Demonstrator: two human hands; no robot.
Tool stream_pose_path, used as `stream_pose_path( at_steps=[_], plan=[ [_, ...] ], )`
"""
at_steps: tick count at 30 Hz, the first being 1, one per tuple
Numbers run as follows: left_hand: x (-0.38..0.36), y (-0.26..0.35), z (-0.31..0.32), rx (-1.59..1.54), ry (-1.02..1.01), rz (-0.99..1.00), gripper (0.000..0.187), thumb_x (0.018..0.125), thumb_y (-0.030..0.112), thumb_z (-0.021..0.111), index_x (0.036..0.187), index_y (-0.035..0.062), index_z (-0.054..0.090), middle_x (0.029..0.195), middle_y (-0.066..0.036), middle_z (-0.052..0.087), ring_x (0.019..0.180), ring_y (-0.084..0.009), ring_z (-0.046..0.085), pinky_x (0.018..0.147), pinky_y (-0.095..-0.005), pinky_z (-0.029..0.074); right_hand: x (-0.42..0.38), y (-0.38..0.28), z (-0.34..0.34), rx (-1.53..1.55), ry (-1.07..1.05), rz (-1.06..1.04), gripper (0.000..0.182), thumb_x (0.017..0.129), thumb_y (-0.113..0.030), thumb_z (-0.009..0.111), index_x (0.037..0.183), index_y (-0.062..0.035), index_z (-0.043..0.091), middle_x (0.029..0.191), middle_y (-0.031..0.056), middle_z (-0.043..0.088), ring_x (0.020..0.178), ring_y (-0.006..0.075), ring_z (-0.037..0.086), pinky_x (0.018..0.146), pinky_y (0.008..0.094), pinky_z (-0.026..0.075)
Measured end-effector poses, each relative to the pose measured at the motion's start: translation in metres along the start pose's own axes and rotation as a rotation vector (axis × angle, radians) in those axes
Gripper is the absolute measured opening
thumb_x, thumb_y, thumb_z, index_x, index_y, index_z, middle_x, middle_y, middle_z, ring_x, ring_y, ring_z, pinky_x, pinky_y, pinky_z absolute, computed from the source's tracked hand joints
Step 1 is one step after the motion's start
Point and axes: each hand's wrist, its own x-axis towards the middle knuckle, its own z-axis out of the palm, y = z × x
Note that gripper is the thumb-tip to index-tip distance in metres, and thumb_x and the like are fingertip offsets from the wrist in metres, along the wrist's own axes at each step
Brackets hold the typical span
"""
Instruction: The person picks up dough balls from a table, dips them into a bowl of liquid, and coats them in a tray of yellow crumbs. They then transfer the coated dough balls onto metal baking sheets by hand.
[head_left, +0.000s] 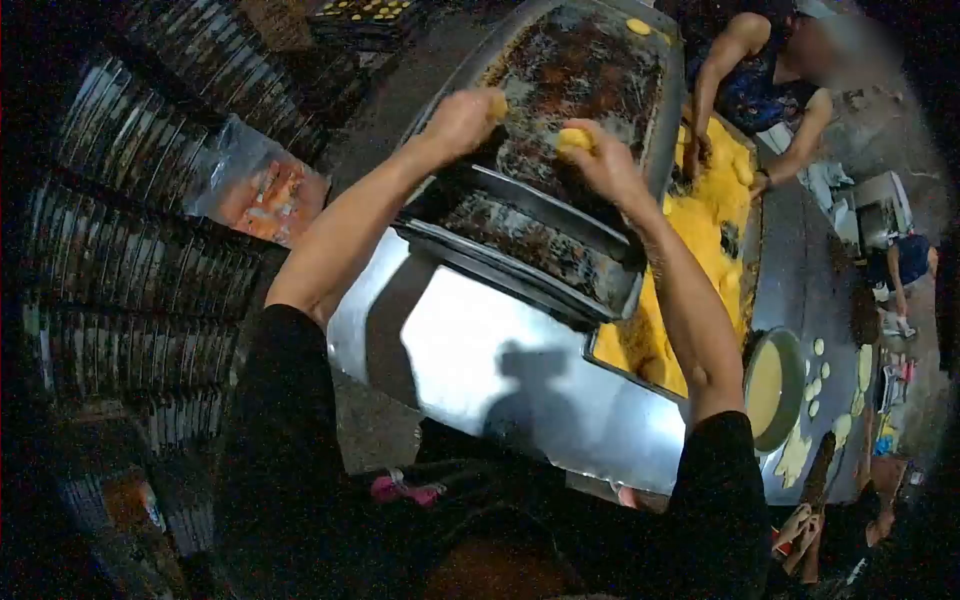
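Observation:
Both my hands are above a dark, worn baking tray (pixel 570 70). My left hand (pixel 462 122) is closed around a small yellow-coated dough piece (pixel 498 106). In my right hand (pixel 608 168), another yellow dough piece (pixel 574 140) is pinched between thumb and fingers. One more yellow piece (pixel 638 26) lies at the tray's far right corner. A second metal tray (pixel 520 238) with scorched marks sits just below my hands. Under my right forearm is a tray of bright yellow crumbs (pixel 715 200).
A co-worker (pixel 745 60) reaches into the crumbs at the right. A bowl of pale yellow liquid (pixel 766 385) and flat dough rounds (pixel 815 385) stand on the metal table (pixel 460 330). Stacked trays (pixel 130 270) and a plastic bag (pixel 265 190) are at left. Another person's hands (pixel 797 530) show lower right.

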Motion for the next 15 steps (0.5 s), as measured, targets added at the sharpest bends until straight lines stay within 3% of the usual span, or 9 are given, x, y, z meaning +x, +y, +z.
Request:
stream_pose_path(
  at_steps=[1, 2, 3, 5, 6, 8, 12, 14, 15],
  plan=[
    [0.004, -0.003, 0.002, 0.072, -0.244, -0.046, 0.029, 0.08, 0.024, 0.065, 0.103, 0.0069, 0.061, 0.094, -0.016, 0.065, 0.083, -0.0341, 0.064, 0.071, -0.0417, 0.052, 0.004, -0.004, 0.011, -0.135, 0.003, -0.114, 0.034, 0.081, -0.012, 0.062, 0.114, -0.0036, 0.056, 0.102, 0.0179, 0.063, 0.092, 0.0356, 0.061, 0.083, 0.0391, 0.049],
    [0.004, -0.007, 0.006, 0.108, -0.497, 0.051, 0.031, 0.08, 0.024, 0.066, 0.104, 0.006, 0.059, 0.096, -0.017, 0.065, 0.085, -0.0374, 0.063, 0.073, -0.044, 0.051, 0.01, -0.002, 0.015, -0.18, -0.19, -0.275, 0.038, 0.079, -0.009, 0.063, 0.115, -0.0029, 0.056, 0.109, 0.0197, 0.058, 0.1, 0.0387, 0.056, 0.088, 0.0409, 0.046],
    [-0.004, 0.011, -0.012, -0.005, -0.484, -0.096, 0.033, 0.081, 0.027, 0.065, 0.105, 0.0049, 0.059, 0.104, -0.021, 0.062, 0.096, -0.0385, 0.06, 0.079, -0.0444, 0.049, 0.01, 0.004, 0.022, -0.224, -0.273, -0.378, 0.046, 0.076, -0.01, 0.067, 0.12, -0.0034, 0.053, 0.116, 0.0215, 0.053, 0.108, 0.0387, 0.051, 0.093, 0.0416, 0.043],
    [-0.014, -0.003, 0.008, -0.057, -0.062, 0.055, 0.034, 0.08, 0.029, 0.066, 0.102, 0.0041, 0.06, 0.104, -0.023, 0.06, 0.102, -0.0387, 0.055, 0.083, -0.0446, 0.047, 0.009, 0.011, 0.027, -0.276, -0.197, -0.37, 0.052, 0.076, -0.012, 0.068, 0.125, -0.0047, 0.05, 0.12, 0.0231, 0.051, 0.11, 0.0391, 0.05, 0.094, 0.0424, 0.042],
    [-0.01, -0.004, 0.009, -0.067, -0.066, 0.048, 0.034, 0.08, 0.029, 0.066, 0.102, 0.0041, 0.06, 0.104, -0.023, 0.06, 0.102, -0.0387, 0.055, 0.083, -0.0446, 0.047, 0.012, 0.007, 0.026, -0.326, -0.169, -0.373, 0.052, 0.076, -0.012, 0.068, 0.124, -0.0049, 0.05, 0.119, 0.0226, 0.051, 0.11, 0.0392, 0.05, 0.094, 0.0425, 0.042],
    [0.004, -0.005, 0.009, 0.03, -0.45, 0.114, 0.037, 0.079, 0.029, 0.066, 0.102, 0.0018, 0.06, 0.102, -0.022, 0.058, 0.105, -0.0381, 0.052, 0.085, -0.0452, 0.046, 0.014, 0.01, 0.03, -0.398, -0.187, -0.338, 0.052, 0.075, -0.012, 0.069, 0.123, -0.0053, 0.05, 0.12, 0.0224, 0.052, 0.107, 0.0412, 0.051, 0.093, 0.0434, 0.043],
    [0.018, -0.03, 0.025, 0.159, -0.334, 0.155, 0.035, 0.078, 0.026, 0.066, 0.106, 0.0043, 0.061, 0.093, -0.02, 0.063, 0.098, -0.036, 0.059, 0.082, -0.0442, 0.048, 0.026, 0.012, 0.021, -0.353, -0.37, -0.196, 0.051, 0.077, -0.014, 0.067, 0.125, -0.0072, 0.05, 0.122, 0.0241, 0.051, 0.109, 0.0426, 0.05, 0.094, 0.0442, 0.042],
    [0.018, -0.026, 0.009, 0.165, -0.597, 0.237, 0.038, 0.08, 0.031, 0.065, 0.105, 0.0027, 0.06, 0.104, -0.024, 0.059, 0.107, -0.039, 0.054, 0.086, -0.0475, 0.045, 0.023, 0.011, 0.022, -0.395, -0.42, -0.236, 0.052, 0.082, -0.018, 0.064, 0.129, -0.0056, 0.046, 0.128, 0.0251, 0.046, 0.114, 0.0424, 0.048, 0.095, 0.0444, 0.042],
    [0.011, -0.027, 0.011, 0.168, -0.599, 0.237, 0.038, 0.08, 0.031, 0.065, 0.105, 0.0027, 0.06, 0.104, -0.024, 0.059, 0.107, -0.039, 0.054, 0.086, -0.0475, 0.045, 0.022, 0.01, 0.023, -0.393, -0.418, -0.237, 0.052, 0.082, -0.018, 0.064, 0.129, -0.0056, 0.046, 0.128, 0.0251, 0.046, 0.114, 0.0424, 0.048, 0.095, 0.0444, 0.042]
  ],
)
